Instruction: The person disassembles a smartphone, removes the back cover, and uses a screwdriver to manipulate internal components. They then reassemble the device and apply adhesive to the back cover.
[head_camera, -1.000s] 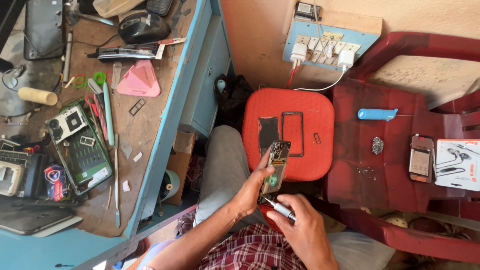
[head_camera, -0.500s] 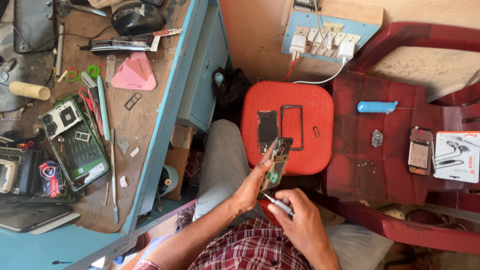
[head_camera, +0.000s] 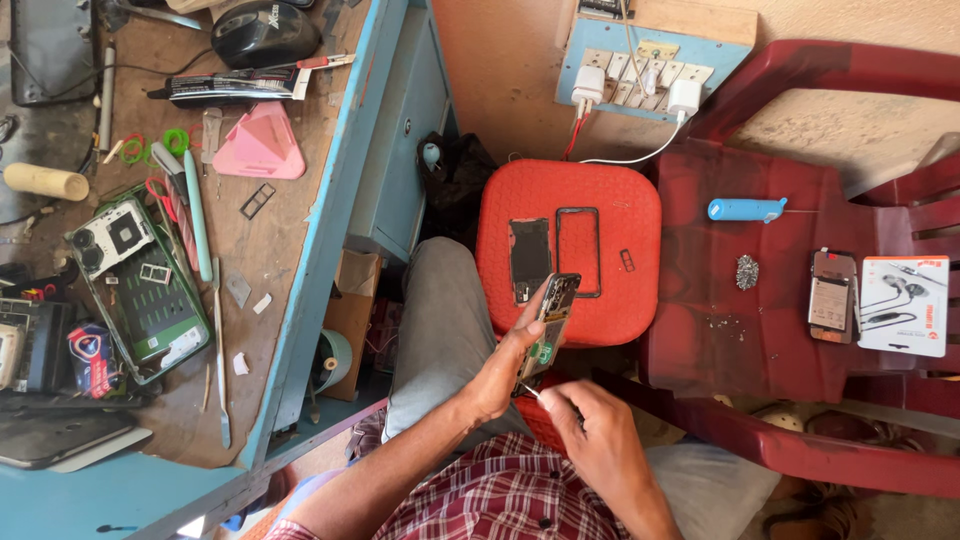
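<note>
Here, left hand (head_camera: 500, 372): fingers wrapped round the lower half of an opened phone (head_camera: 545, 325), thumb along its near edge. Phone held tilted, top end pointing away, over the near edge of the red stool (head_camera: 640, 215). Its back is off: dark board and metal parts at the top, a green patch lower down. Finer parts too small to tell.

Right hand (head_camera: 598, 440): fingers curled tight on a thin tool (head_camera: 531, 393), only a short pale tip showing past the knuckles. The tip sits at the phone's lower end; cannot tell whether it touches. The tool's handle is hidden inside the fist.

Outward: on the stool lie a dark panel (head_camera: 529, 259), an empty phone frame (head_camera: 578, 251) just beside it, and a small tray (head_camera: 627, 260) further right. Grey trouser leg (head_camera: 437, 330) runs under the left forearm; checked shirt at bottom, cut off by the frame edge.

Right: dark red chair (head_camera: 760, 330), partly out of view, holding a blue cylinder (head_camera: 747, 209), a crumpled bit of foil-like stuff (head_camera: 747, 272), another opened phone (head_camera: 832, 296) and an earphone box (head_camera: 904, 305).

Behind the stool: a switchboard (head_camera: 640, 75) with white chargers plugged in, top cut off.

Left: blue-edged bench (head_camera: 300, 270), crowded. A green-framed phone shell (head_camera: 140, 290), pink wedge (head_camera: 255, 145), black mouse (head_camera: 262, 32), tweezers and picks. Items at the far left edge are cropped and hard to make out.
</note>
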